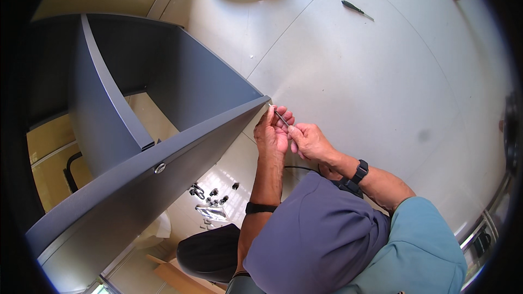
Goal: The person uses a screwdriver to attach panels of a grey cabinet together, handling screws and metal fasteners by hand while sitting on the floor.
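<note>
Dark-grey, flat, long cabinet panel (180,169), its upper-right corner beside both hands. The right hand (311,141) has its fingers closed around a slim, dark, metal rod-shaped tool (281,118), angled toward that corner. The left hand (271,135) is curled beside the corner; whether its fingers grip a small part cannot be told. Likely hazard: an off-axis push could make the tip slip, scratching the edge or jabbing the left hand.

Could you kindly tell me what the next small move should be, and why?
I would probably check the alignment of the thin rod-shaped tool before applying force: the right hand grips it, angled toward the corner of the grey panel; the left hand is close by that corner, and whether the tip is seated cannot be made out.
</note>
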A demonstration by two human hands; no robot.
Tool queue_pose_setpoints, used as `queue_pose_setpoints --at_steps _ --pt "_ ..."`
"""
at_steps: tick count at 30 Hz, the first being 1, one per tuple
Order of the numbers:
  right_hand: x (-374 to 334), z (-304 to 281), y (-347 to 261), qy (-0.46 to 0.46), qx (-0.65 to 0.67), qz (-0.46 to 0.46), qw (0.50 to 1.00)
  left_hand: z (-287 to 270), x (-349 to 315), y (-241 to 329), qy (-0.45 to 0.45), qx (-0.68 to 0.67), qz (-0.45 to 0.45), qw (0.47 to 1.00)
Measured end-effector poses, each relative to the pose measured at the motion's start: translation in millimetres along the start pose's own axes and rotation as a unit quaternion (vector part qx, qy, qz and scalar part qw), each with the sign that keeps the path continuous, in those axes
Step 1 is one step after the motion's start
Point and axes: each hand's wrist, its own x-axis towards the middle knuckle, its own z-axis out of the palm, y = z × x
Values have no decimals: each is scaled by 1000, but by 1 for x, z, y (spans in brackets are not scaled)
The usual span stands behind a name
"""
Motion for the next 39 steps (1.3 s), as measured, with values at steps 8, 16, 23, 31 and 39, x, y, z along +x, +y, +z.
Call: queue_pose_setpoints --at_steps 8,16,23,31,39 --pt "5 -1 6 18 -20 -7 1000 4 -1 0 24 32 16 999" --pt "6 -1 6 41 -73 -48 995 8 -2 3 14 61 43 997" --pt "11 2 -3 36 -76 -43 996 12 0 6 43 67 75 994" --pt "21 1 6 33 -121 -95 988 10 2 3 59 14 93 994" --pt "19 8 5 73 -125 -94 985 5 3 5 14 32 66 997"
